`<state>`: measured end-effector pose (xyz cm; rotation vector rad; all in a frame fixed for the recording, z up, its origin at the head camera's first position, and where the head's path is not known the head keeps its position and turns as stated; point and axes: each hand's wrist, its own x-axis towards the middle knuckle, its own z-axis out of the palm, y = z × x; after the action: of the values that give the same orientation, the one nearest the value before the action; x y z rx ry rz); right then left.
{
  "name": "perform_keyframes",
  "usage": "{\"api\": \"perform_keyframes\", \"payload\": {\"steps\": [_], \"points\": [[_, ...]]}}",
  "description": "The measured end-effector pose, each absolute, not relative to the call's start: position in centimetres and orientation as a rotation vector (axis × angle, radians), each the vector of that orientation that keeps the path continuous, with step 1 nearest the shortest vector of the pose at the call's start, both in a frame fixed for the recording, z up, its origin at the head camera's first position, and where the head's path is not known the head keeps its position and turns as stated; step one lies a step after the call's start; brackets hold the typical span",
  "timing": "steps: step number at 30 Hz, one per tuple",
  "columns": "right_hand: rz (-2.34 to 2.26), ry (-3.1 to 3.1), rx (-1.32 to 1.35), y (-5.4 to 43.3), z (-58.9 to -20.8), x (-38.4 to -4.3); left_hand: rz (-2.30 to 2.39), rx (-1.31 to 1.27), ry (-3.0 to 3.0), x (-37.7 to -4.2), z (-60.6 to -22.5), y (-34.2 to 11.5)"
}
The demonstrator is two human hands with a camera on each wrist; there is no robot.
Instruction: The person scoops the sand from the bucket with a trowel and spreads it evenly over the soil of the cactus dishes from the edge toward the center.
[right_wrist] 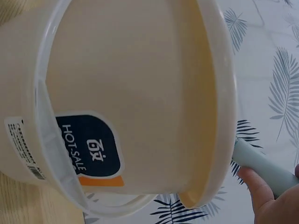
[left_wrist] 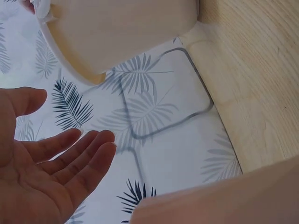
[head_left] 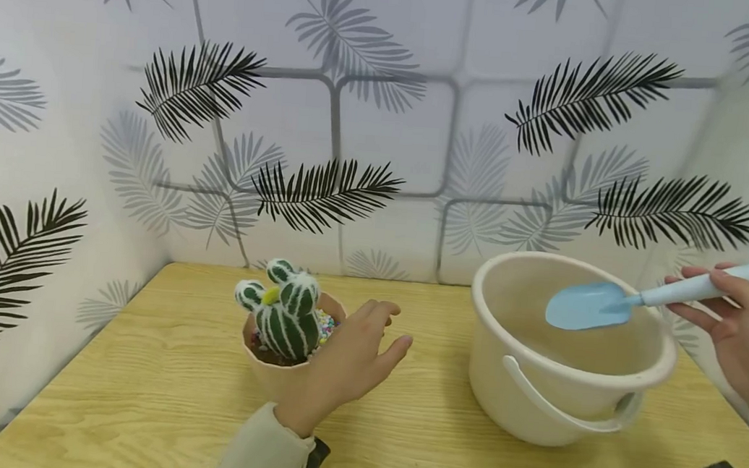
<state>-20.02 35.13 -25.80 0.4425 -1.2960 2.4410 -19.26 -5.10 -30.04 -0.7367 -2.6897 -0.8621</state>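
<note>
Head view: right hand [head_left: 748, 327] grips the pale-blue plastic trowel [head_left: 670, 291], blade over the round cream plastic bucket [head_left: 499, 391] at right, while the left hand [head_left: 354, 357], fingers relaxed and unladen, lies beside the green-and-white fuzzy potted cactus [head_left: 287, 326], left of centre, which a stray wrist swing could topple.

Home-like setting (room type unclear): leaf-print wallpaper [head_left: 394, 141], wood-grain tabletop [head_left: 144, 363].

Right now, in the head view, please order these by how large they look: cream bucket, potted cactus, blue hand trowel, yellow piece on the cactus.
Cream bucket
Potted cactus and blue hand trowel: unsure; the trowel is longer, the cactus bulkier but partly hidden by the left hand
Yellow piece
</note>
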Motion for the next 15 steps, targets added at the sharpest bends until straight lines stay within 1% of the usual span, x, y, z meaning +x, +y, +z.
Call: {"api": "perform_keyframes", "payload": {"steps": [7, 15], "points": [[2.401, -1.524, 0.301, 35.4, -25.0, -21.0, -0.971, -0.752, -2.684, -20.9, -29.8, -2.9], [2.363, -1.776, 0.271, 34.1, -22.8, -22.8, -1.246, -0.778, -2.665, -23.2, -29.1, -0.6]]}}
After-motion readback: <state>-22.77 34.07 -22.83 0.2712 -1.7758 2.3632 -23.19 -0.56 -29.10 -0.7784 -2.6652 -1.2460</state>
